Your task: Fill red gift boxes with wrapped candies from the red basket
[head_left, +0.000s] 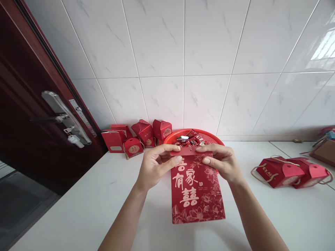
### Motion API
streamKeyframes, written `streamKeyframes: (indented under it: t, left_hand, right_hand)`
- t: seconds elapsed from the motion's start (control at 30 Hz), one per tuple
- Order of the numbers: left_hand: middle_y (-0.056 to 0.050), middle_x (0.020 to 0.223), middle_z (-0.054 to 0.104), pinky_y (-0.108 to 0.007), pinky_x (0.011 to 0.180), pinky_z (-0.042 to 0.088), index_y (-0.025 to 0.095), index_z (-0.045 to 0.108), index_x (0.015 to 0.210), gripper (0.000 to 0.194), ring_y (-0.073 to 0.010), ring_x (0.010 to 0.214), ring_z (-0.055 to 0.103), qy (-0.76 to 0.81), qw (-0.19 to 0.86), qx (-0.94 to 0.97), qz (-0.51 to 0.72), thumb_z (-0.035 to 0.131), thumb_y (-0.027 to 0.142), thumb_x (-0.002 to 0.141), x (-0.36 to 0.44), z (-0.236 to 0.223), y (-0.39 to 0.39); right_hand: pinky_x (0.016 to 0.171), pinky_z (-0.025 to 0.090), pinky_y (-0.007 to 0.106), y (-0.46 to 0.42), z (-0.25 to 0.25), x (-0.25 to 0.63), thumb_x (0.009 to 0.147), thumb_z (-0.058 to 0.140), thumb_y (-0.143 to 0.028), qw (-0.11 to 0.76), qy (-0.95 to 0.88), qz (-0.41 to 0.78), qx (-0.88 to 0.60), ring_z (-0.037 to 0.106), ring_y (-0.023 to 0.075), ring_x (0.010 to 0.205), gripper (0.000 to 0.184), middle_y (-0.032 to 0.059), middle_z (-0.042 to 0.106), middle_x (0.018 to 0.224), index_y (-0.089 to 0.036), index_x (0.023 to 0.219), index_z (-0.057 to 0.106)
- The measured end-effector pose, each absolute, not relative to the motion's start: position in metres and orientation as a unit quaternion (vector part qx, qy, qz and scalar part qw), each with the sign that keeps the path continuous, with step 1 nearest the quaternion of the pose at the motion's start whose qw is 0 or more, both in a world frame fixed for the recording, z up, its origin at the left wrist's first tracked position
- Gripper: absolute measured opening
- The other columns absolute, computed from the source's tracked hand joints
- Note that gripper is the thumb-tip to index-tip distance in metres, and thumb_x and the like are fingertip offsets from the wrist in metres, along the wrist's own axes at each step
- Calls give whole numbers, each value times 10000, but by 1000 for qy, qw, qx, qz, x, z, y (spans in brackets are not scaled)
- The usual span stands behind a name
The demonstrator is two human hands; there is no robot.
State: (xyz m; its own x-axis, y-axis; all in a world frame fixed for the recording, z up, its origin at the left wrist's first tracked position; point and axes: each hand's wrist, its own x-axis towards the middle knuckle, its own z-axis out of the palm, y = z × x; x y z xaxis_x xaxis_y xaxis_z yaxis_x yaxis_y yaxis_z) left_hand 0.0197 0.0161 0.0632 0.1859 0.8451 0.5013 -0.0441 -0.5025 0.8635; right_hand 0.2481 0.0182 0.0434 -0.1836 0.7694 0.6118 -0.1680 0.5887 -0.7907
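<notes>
Both hands grip the top edge of a red paper gift bag (197, 195) printed with pale Chinese characters and flowers. My left hand (159, 162) pinches its upper left corner, thumb in front and fingers behind. At the upper right, my right hand (221, 160) pinches it in the same way. A plain red flap (191, 151) with small holes is folded along the top between the hands. The bag hangs upright, tilted slightly. Just behind it is a red plastic basket (219, 141) holding small wrapped candies (193, 141), partly hidden by the hands and bag.
Several red boxes (142, 130) stand by the wall at the back left. Two red boxes with cord handles (281, 171) sit on the right of the white table (104, 209). Brown cardboard (324, 151) lies at the far right. A dark door (31, 83) borders the left.
</notes>
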Motion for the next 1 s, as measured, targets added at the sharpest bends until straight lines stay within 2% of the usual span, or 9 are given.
streamKeyframes:
  t: [0.07,0.2,0.37,0.57,0.7,0.77,0.87,1.0]
  left_hand:
    - [13,715,787,-185,572,604,229,817,891,189,-126,607,727,299,412,652,563,876,184,716,20,64,16]
    - [14,718,795,-177,555,603,240,833,872,226,-124,592,725,290,402,653,572,902,170,669,22,63,17]
    - [3,756,796,-170,578,581,231,831,869,92,-107,615,705,316,323,668,591,832,221,779,27,59,19]
    - [16,684,729,-183,512,517,222,805,1020,198,-108,572,638,334,277,691,578,799,260,826,28,56,19]
    - [19,640,693,-204,520,510,220,810,1036,225,-114,562,609,337,295,692,566,797,293,824,30,54,22]
    - [23,620,675,-218,535,521,215,812,1035,243,-119,559,605,339,327,681,561,805,309,810,31,54,23]
    - [-3,650,699,-244,565,548,198,821,900,183,-145,600,643,336,386,668,540,795,362,824,31,56,22]
    - [-19,652,721,-260,583,566,196,796,725,250,-168,625,676,320,402,659,550,788,414,847,31,56,19]
  right_hand:
    - [623,614,278,20,41,249,794,886,-370,606,-664,379,-220,746,182,765,199,40,820,930,-306,980,855]
    - [666,640,313,21,40,248,812,868,-352,621,-664,345,-234,768,203,783,142,37,827,896,-314,948,859]
    - [712,644,330,19,42,246,887,791,-320,614,-680,299,-265,774,212,826,66,30,828,907,-308,904,853]
    - [554,567,294,17,45,250,952,704,-429,542,-695,333,-334,693,174,676,270,42,785,887,-263,1149,782]
    - [560,529,276,14,50,255,961,679,-436,514,-714,340,-333,651,162,679,258,44,734,810,-201,925,781]
    - [546,502,265,12,52,256,955,686,-419,522,-713,326,-335,624,152,663,247,32,706,763,-195,894,770]
    - [590,515,270,9,55,255,951,694,-386,535,-709,317,-331,637,158,709,217,36,713,791,-194,879,766]
    - [605,531,280,6,55,254,940,707,-403,531,-697,372,-306,651,163,714,232,43,712,809,-186,872,750]
